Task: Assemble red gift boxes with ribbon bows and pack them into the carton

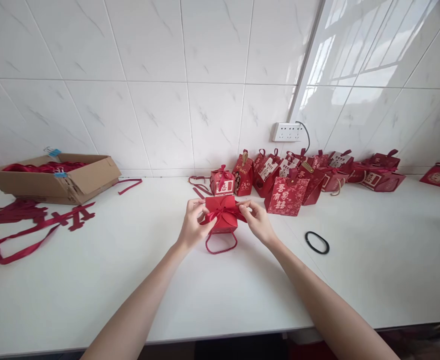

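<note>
A small red gift box [223,224] stands on the white table in front of me, its top flaps folded over. Red ribbon [225,209] runs across its top and gathers at the middle. My left hand [196,222] pinches the ribbon at the box's left side, thumb against fingers. On the other side, my right hand [256,220] grips the ribbon near the box's right edge. A twisted red cord handle [222,251] loops forward from the box onto the table. Whether the ribbon is knotted is hard to make out.
Several red gift boxes [285,196] line the tiled wall at centre and right. A cardboard box [92,172] with red ribbon stands back left; loose ribbon and red strips [21,245] lie before it. A black ring [317,242] lies at right. A power strip [289,132] is on the wall.
</note>
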A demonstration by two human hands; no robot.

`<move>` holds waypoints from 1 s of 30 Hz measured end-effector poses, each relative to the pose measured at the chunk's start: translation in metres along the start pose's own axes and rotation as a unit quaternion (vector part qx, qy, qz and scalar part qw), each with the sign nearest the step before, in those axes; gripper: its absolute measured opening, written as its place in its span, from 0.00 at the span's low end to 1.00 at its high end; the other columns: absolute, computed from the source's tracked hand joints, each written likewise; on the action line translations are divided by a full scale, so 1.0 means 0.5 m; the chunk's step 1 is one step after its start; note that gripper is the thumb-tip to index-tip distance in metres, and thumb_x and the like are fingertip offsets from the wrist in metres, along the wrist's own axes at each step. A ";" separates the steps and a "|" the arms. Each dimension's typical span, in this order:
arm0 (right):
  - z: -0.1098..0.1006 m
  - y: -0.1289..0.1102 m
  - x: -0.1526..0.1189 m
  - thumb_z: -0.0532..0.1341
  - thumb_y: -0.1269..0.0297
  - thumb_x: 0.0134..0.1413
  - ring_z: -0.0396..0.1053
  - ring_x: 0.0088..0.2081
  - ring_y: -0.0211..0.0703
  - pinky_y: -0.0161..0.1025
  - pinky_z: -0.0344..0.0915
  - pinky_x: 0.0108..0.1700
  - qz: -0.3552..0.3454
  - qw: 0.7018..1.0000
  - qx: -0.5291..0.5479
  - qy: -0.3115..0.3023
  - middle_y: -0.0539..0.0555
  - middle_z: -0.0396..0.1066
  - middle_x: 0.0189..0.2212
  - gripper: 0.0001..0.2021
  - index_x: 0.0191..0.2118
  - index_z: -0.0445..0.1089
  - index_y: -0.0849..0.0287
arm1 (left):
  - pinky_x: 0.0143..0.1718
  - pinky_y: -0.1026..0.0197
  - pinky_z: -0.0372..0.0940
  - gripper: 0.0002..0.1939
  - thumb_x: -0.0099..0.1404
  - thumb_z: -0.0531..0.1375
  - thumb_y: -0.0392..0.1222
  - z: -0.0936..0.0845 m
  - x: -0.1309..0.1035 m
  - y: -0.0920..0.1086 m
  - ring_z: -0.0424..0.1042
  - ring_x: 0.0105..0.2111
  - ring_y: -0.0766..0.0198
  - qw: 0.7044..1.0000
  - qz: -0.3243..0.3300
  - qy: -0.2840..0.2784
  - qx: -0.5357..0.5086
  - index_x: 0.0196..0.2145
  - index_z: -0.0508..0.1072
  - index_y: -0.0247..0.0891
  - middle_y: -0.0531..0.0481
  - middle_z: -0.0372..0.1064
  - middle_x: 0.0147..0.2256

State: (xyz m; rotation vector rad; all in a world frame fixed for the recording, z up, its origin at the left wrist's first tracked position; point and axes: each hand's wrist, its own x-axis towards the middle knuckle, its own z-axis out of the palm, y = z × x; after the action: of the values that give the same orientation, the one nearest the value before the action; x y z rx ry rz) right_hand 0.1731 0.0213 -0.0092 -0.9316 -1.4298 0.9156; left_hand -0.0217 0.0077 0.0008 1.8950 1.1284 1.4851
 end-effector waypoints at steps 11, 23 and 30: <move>0.002 0.000 -0.002 0.59 0.42 0.49 0.70 0.37 0.44 0.47 0.71 0.44 -0.018 0.999 0.028 0.017 0.56 0.72 0.40 0.20 0.31 0.64 0.57 | 0.38 0.60 0.67 0.14 0.59 0.58 0.51 0.002 0.013 -0.009 0.68 0.40 0.60 0.993 -0.072 0.074 -0.057 0.22 0.68 0.38 0.47 0.64 0.36; 0.005 -0.008 -0.003 0.61 0.40 0.44 0.70 0.37 0.42 0.46 0.73 0.41 0.042 0.995 0.082 0.022 0.52 0.69 0.34 0.23 0.30 0.64 0.57 | 0.44 0.58 0.64 0.13 0.61 0.56 0.50 0.008 0.006 -0.021 0.69 0.41 0.61 0.992 -0.038 0.108 -0.045 0.24 0.66 0.39 0.49 0.67 0.35; 0.002 -0.012 -0.005 0.60 0.40 0.46 0.69 0.39 0.42 0.44 0.73 0.40 0.011 0.998 0.065 0.016 0.54 0.70 0.39 0.22 0.31 0.64 0.57 | 0.37 0.60 0.66 0.13 0.57 0.60 0.50 0.005 0.007 -0.011 0.68 0.43 0.58 0.995 -0.025 0.091 -0.039 0.23 0.66 0.40 0.49 0.66 0.35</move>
State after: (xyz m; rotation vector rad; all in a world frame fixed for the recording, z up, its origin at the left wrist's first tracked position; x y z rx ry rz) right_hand 0.1718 0.0165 -0.0048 -0.8627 -1.3191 0.9931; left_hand -0.0206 0.0137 -0.0021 1.6952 1.1706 1.6759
